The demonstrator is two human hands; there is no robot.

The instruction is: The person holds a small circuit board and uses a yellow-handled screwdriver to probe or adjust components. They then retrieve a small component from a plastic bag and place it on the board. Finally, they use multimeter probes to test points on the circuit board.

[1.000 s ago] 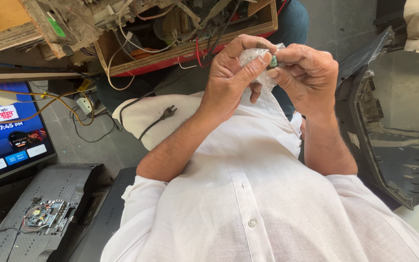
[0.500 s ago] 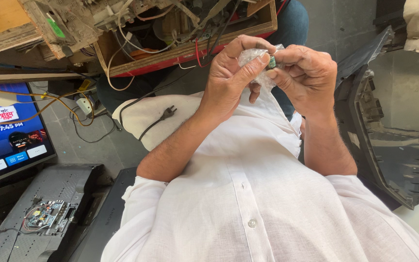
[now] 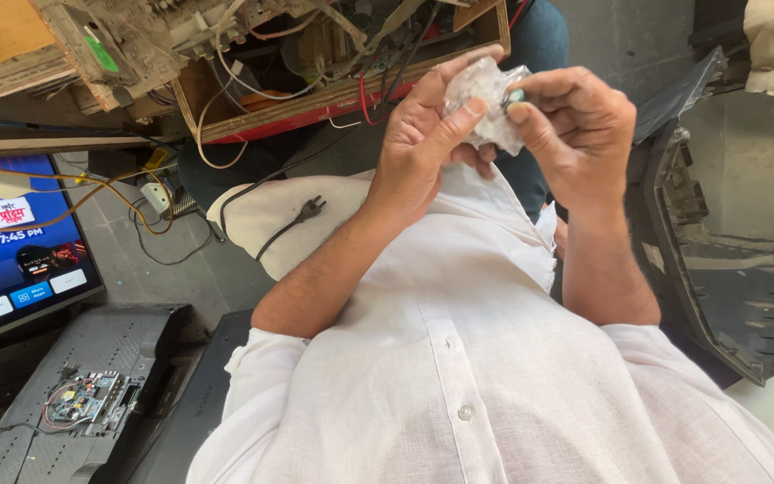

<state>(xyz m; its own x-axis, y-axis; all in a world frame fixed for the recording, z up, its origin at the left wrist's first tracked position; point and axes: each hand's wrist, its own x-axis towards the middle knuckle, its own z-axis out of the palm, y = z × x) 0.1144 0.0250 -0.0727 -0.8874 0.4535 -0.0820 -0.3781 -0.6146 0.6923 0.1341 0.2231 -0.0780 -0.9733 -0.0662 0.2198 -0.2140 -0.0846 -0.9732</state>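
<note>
My left hand (image 3: 427,143) and my right hand (image 3: 575,134) are raised together in front of my chest. Both pinch a small crumpled clear plastic bag (image 3: 485,100) between thumbs and fingers. A small greenish part (image 3: 514,95) shows at the bag's right edge, under my right fingertips; what it is I cannot tell. My white buttoned shirt (image 3: 485,358) fills the lower half of the head view.
A lit flat screen (image 3: 20,246) stands at the left. An opened grey panel with a circuit board (image 3: 91,399) lies at lower left. A wooden crate of wires and old electronics (image 3: 315,54) sits ahead. A black plastic back cover (image 3: 718,269) leans at right. A black power plug (image 3: 308,211) rests on my knee.
My fingers have shifted slightly on the plastic bag; the hands stay in the same place.
</note>
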